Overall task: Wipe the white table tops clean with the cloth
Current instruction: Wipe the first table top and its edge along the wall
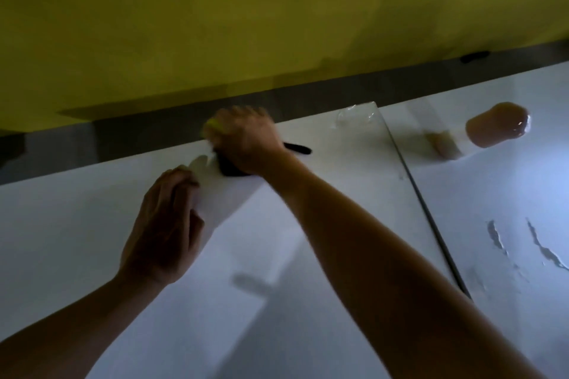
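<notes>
Two white table tops meet at a dark seam (431, 209). On the left table top (92, 224), near its far edge, my right hand (246, 141) is blurred and grips a yellow-green cloth (212, 126); only a small part of the cloth shows past the fingers. A black object (298, 149) lies under and beside that hand; I cannot tell what it is. My left hand (163, 224) rests on the same table closer to me, fingers lying on the surface with nothing visibly held.
The right table top (508, 188) carries a brownish puddle (495, 124), a paler smear (443, 144) and thin wet streaks (545, 249). A clear wet patch (354, 117) sits by the seam. Behind the tables are a grey gap and a yellow wall (215, 24).
</notes>
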Tool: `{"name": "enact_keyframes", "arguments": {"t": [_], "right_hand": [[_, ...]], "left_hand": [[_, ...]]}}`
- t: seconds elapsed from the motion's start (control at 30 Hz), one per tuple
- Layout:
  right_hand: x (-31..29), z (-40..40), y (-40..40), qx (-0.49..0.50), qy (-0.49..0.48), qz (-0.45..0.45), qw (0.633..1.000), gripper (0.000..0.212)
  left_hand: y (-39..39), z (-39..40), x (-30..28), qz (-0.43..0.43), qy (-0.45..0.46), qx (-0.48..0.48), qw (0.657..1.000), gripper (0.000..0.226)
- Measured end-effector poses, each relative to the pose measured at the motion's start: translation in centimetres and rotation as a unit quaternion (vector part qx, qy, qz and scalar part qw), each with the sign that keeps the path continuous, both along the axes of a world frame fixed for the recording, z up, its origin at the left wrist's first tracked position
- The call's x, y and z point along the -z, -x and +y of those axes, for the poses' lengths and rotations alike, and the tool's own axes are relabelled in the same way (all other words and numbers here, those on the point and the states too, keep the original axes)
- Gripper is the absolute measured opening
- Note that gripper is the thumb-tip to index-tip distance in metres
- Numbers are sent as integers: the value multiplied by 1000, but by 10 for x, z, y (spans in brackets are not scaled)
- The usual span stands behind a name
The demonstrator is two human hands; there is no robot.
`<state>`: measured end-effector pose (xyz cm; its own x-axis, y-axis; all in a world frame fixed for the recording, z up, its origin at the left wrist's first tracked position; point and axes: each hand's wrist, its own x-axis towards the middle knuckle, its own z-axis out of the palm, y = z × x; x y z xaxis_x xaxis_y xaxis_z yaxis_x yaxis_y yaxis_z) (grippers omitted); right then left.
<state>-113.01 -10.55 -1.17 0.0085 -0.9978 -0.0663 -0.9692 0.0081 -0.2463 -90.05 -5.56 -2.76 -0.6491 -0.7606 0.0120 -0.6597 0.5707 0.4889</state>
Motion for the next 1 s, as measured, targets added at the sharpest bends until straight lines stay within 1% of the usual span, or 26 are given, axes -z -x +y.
{"name": "enact_keyframes", "arguments": {"t": [0.07,0.13,0.17,0.23,0.3,0.33,0.37,0.4,0.47,0.53,0.57,0.63,0.7,0.8,0.87,0.93,1.0], "right_hand": [[8,12,57,95,8,76,993,35],[8,32,119,211,-15,124,969,35],[4,42,140,252,-27,130,959,36],[-1,52,158,323,-22,97,941,40],[-3,50,141,351,2,84,933,41],[-1,47,123,340,9,82,937,42],[2,44,101,303,11,79,950,43],[5,41,73,248,11,74,966,43],[7,40,13,133,33,31,990,43],[5,41,-29,50,75,-16,996,51],[6,42,-36,37,86,-36,995,55],[8,53,-28,52,106,-75,990,57],[10,80,-8,97,135,-97,981,57],[14,141,31,202,136,-69,967,58],[15,189,60,299,124,-48,945,62],[14,229,79,401,94,-36,911,64],[13,248,82,455,87,-12,886,64]], "left_hand": [[1,1,-3,8,3,0,1000,46],[2,1,-3,6,16,3,1000,43],[2,1,-3,6,20,6,1000,43],[2,2,-3,5,23,4,1000,43],[3,3,-4,6,24,-4,1000,43],[2,4,-5,6,24,-6,1000,43],[2,4,-6,5,22,-6,1000,43],[2,5,-7,3,22,-4,1000,43],[3,5,-7,-4,26,-5,1000,43],[3,6,-6,-10,27,-9,1000,45],[2,6,-5,-14,34,-7,999,47],[1,4,-4,-22,54,8,998,50],[1,3,-3,-23,60,16,998,51],[3,4,-5,-17,56,12,998,51],[5,7,-7,-16,63,9,998,51],[6,10,-7,-10,76,4,997,50],[7,14,-5,-3,81,-6,997,51]]}}
